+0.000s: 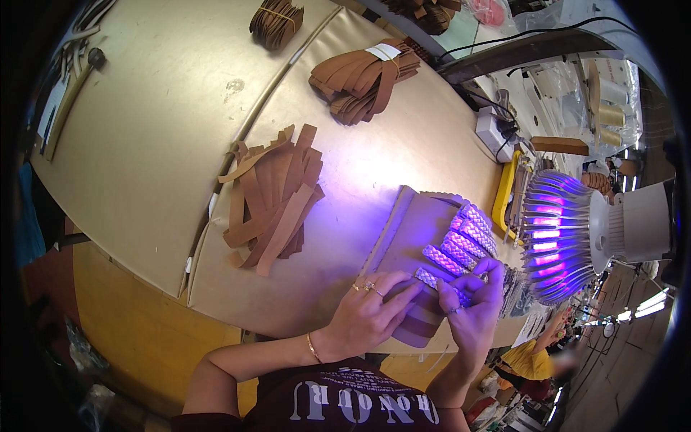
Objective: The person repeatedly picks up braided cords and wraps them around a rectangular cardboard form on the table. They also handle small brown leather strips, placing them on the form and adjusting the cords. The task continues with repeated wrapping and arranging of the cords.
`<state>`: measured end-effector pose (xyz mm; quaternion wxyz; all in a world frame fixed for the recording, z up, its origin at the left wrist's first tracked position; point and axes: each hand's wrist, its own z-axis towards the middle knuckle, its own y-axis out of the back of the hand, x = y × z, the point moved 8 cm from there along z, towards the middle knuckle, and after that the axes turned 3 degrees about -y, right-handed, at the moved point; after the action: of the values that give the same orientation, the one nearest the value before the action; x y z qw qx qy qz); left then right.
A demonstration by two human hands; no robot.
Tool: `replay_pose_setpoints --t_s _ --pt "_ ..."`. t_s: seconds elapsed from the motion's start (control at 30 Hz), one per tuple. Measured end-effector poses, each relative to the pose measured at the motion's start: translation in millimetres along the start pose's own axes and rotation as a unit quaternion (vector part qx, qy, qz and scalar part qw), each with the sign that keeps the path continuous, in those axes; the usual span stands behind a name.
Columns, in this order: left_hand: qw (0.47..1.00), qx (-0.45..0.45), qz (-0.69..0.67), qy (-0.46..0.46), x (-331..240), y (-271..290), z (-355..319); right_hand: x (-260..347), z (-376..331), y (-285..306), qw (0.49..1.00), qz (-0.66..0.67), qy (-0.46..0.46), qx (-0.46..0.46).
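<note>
Several braided straps (pixel 461 241), lit purple, lie side by side on a flat brown board (pixel 425 216). At the near end of the row, my right hand (pixel 475 306) is closed in a pinch on a short braided strap (pixel 427 278). The fingertips of my left hand (pixel 371 309) come together at this strap's other end, over the board; exactly how they grip it is partly hidden. Below the hands, a smooth brown strip (pixel 425 317) crosses the board's lower part. The strap's middle shows between both hands.
A finned lamp (pixel 558 237) glows purple just right of the straps. Loose brown strips (pixel 273 201) lie left of the board, with a bound bundle of strips (pixel 363 79) farther back and a smaller bundle (pixel 277 23) beyond. A yellow-rimmed tray (pixel 506 191) and white power socket (pixel 495 133) stand behind.
</note>
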<state>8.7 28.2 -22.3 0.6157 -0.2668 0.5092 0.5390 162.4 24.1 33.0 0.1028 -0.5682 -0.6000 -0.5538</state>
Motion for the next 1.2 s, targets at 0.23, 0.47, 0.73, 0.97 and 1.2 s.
replay_pose_setpoints --t_s 0.23,0.47,0.73,0.97,1.2 --pt "1.0 -0.002 0.0 -0.002 0 0 1 -2 3 1 1.0 0.001 0.003 -0.005" --pt "0.999 -0.008 -0.03 0.029 2 1 1 -1 2 0 1.0 0.006 0.006 -0.002" --pt "1.0 0.015 -0.003 0.016 -1 -3 6 12 -1 3 0.977 -0.169 0.127 -0.009" --pt "0.998 0.048 0.045 0.005 -8 -3 10 35 -15 47 0.912 -0.375 0.144 -0.082" --pt "0.996 0.055 0.07 0.007 -12 -6 13 15 -7 58 0.955 -0.268 0.109 -0.069"
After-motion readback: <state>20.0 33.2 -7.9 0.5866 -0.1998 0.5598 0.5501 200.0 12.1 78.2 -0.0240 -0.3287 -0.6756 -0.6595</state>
